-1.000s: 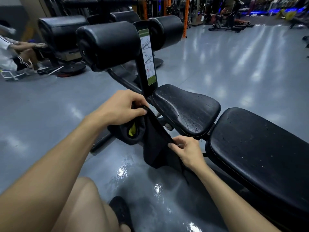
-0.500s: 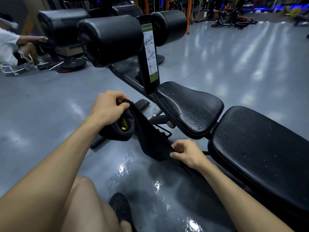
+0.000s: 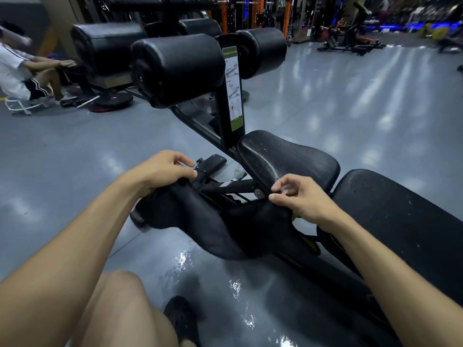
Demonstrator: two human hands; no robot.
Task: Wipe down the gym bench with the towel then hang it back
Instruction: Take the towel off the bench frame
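Holding a black towel [image 3: 200,221] slung between both hands, just short of the gym bench. Left hand [image 3: 160,171] gripping one bunched end, fingers curled over the cloth, thumb and forefinger tips showing beyond it. Right hand [image 3: 298,196] pinching the other end between thumb and curled fingers, right at the near edge of the seat pad [image 3: 288,156]. Towel sagging in a loose loop below and between the two hands, hanging over the bench frame and above the wet floor [image 3: 225,284], not yet touching any pad.

Compared with a second ago: right hand lifted from low beside the frame up to the seat's edge; left hand shifted leftward and lower, away from the upright post [image 3: 230,96]; cloth spread wider between them rather than dangling in a narrow strip. Yellow patch seen earlier near the left hand now turned out of sight there.

Reading this as opening out the towel, readying a wiping face. Droplets glinting on the seat pad beyond the right hand and on the long back pad [image 3: 400,221] to that hand's right, so wiping apparently not begun. Likely next: laying the spread cloth onto the seat just ahead of the right hand. Hanging-back step remaining far off.
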